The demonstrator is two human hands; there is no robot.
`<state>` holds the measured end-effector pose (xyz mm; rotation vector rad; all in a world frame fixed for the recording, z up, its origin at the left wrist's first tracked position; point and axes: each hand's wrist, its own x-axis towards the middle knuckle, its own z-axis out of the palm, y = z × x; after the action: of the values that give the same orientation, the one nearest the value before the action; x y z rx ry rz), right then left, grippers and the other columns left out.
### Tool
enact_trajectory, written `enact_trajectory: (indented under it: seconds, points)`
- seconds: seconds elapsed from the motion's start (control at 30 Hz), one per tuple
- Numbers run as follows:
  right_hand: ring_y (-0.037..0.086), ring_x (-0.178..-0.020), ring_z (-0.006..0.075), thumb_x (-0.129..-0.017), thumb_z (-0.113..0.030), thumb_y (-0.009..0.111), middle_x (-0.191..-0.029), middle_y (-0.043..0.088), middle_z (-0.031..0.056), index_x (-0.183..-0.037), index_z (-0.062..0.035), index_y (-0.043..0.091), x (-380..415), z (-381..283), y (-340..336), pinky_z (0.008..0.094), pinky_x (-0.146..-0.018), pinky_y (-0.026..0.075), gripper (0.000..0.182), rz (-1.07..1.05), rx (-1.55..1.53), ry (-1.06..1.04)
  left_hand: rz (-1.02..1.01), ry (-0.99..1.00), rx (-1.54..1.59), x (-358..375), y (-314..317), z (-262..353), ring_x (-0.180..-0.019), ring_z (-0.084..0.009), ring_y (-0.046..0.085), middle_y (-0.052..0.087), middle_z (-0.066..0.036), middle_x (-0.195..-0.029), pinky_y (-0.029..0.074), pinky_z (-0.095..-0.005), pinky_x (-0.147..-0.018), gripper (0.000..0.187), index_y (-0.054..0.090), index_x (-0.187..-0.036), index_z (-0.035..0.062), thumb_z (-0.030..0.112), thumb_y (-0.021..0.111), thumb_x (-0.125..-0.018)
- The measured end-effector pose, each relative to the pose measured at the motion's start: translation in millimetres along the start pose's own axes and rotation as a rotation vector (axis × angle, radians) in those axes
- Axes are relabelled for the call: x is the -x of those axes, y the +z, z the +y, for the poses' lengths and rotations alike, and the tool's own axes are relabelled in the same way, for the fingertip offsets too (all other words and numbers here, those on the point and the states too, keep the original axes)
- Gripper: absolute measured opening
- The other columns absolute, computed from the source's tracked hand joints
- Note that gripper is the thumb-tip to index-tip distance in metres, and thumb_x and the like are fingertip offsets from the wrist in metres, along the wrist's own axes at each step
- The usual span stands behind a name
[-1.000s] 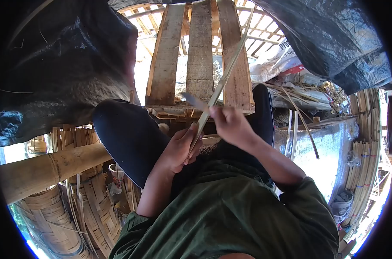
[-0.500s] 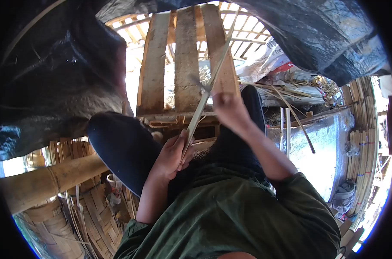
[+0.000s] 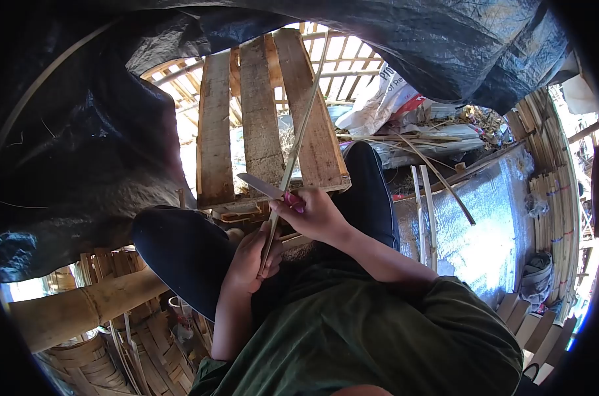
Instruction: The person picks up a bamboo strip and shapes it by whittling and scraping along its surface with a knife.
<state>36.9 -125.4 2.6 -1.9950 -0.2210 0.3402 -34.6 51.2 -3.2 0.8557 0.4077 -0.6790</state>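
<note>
My left hand is closed around the lower end of a long, thin bamboo strip, which slants up and away over the slatted wooden bench. In my right hand is a knife, gripped by its pink handle. Its blade points left and crosses the strip a short way above my left fingers. Both hands are close together between my knees, just before the near edge of the wooden bench.
Black plastic sheeting hangs at left and overhead. A thick bamboo pole lies left, above woven baskets. To the right are a printed white sack, loose strips and bundled slats.
My right hand has come down along the strip with the knife, closer to my left hand. The left still grips the strip, and the view has shifted slightly.
</note>
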Motion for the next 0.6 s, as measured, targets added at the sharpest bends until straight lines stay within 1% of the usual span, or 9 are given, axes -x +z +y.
enact_trajectory:
  seconds: [0.03, 0.1, 0.23, 0.3, 0.4, 0.47, 0.53, 0.57, 0.6]
  points:
    - [0.046, -0.051, 0.0105, -0.088, -0.032, 0.072, -0.053, 0.051, 0.0070, -0.071, 0.0031, 0.065, -0.7, 1.0, 0.7, 0.0323, -0.049, 0.038, 0.039, -0.001, 0.000, -0.005, 0.001, 0.005, -0.001, -0.6, 0.2, 0.4, -0.035, -0.0077, 0.030, 0.039, 0.002, -0.052, 0.023, -0.0223, -0.034, 0.034, 0.051, -0.097, 0.0090, 0.040, 0.040, -0.104]
    - [0.052, -0.048, 0.0172, -0.087, -0.028, 0.070, -0.054, 0.054, 0.0116, -0.074, 0.0043, 0.065, -2.6, 7.4, 5.3, 0.0355, -0.051, 0.042, 0.035, 0.068, -0.064, -0.049, -0.019, 0.048, -0.017, -1.1, 1.4, 0.4, -0.035, -0.0089, 0.033, 0.041, 0.000, -0.054, 0.025, -0.0232, -0.034, 0.034, 0.053, -0.099, 0.0068, 0.039, 0.042, -0.103]
    - [0.054, -0.048, 0.0173, -0.086, -0.025, 0.070, -0.054, 0.055, 0.0118, -0.075, 0.0044, 0.066, -8.2, 14.1, 9.2, 0.0355, -0.051, 0.043, 0.032, 0.102, -0.113, -0.107, -0.018, 0.064, -0.026, -0.9, -2.3, 1.2, -0.037, -0.0103, 0.037, 0.044, -0.001, -0.056, 0.028, -0.0237, -0.035, 0.035, 0.054, -0.100, 0.0047, 0.038, 0.043, -0.103]
    - [0.050, -0.058, 0.0067, -0.087, -0.019, 0.070, -0.061, 0.058, 0.0051, -0.083, 0.0047, 0.067, -11.8, 10.9, 4.0, 0.0306, -0.054, 0.042, 0.024, 0.033, -0.075, 0.028, 0.051, 0.093, -0.122, -0.1, -3.2, 0.2, -0.037, -0.0116, 0.040, 0.047, -0.002, -0.058, 0.030, -0.0240, -0.035, 0.035, 0.054, -0.100, 0.0039, 0.037, 0.043, -0.103]
    - [0.052, -0.059, 0.0062, -0.088, -0.018, 0.070, -0.062, 0.059, 0.0058, -0.080, 0.0049, 0.065, -23.5, 19.6, 2.8, 0.0310, -0.055, 0.043, 0.024, 0.099, -0.065, 0.053, 0.108, 0.124, -0.154, 0.5, -0.8, 0.5, -0.038, -0.0130, 0.043, 0.048, -0.002, -0.059, 0.031, -0.0245, -0.035, 0.036, 0.054, -0.101, 0.0032, 0.038, 0.043, -0.103]
    - [0.054, -0.058, 0.0084, -0.088, -0.017, 0.069, -0.062, 0.060, 0.0065, -0.079, 0.0047, 0.064, -26.0, 20.1, 4.8, 0.0310, -0.055, 0.044, 0.024, 0.118, -0.097, 0.020, 0.141, 0.127, -0.142, 1.1, 5.1, 1.1, -0.037, -0.0122, 0.041, 0.046, -0.002, -0.057, 0.031, -0.0237, -0.035, 0.035, 0.054, -0.100, 0.0029, 0.037, 0.045, -0.102]
    - [0.057, -0.057, 0.0122, -0.090, -0.018, 0.068, -0.062, 0.060, 0.0077, -0.078, 0.0036, 0.063, -24.4, 13.4, 7.8, 0.0312, -0.055, 0.044, 0.025, 0.150, 0.022, -0.031, 0.177, 0.128, -0.125, 0.8, 6.5, 2.0, -0.037, -0.0114, 0.039, 0.044, -0.001, -0.055, 0.030, -0.0228, -0.035, 0.034, 0.054, -0.100, 0.0027, 0.036, 0.046, -0.102]
    - [0.057, -0.057, 0.0122, -0.090, -0.018, 0.068, -0.062, 0.060, 0.0077, -0.078, 0.0036, 0.063, -23.9, 11.9, 5.6, 0.0312, -0.055, 0.044, 0.025, 0.141, 0.023, -0.028, 0.176, 0.130, -0.107, 0.1, 6.0, 2.1, -0.037, -0.0107, 0.037, 0.042, 0.000, -0.054, 0.028, -0.0226, -0.036, 0.034, 0.054, -0.099, 0.0033, 0.036, 0.045, -0.103]
    - [0.058, -0.055, 0.0148, -0.091, -0.020, 0.066, -0.061, 0.060, 0.0087, -0.078, 0.0031, 0.063, -24.8, 11.1, -0.1, 0.0324, -0.054, 0.045, 0.027, 0.099, 0.108, -0.060, 0.177, 0.132, -0.086, -0.7, 5.0, 1.9, -0.037, -0.0100, 0.035, 0.041, 0.001, -0.053, 0.026, -0.0223, -0.036, 0.035, 0.053, -0.097, 0.0040, 0.037, 0.044, -0.103]
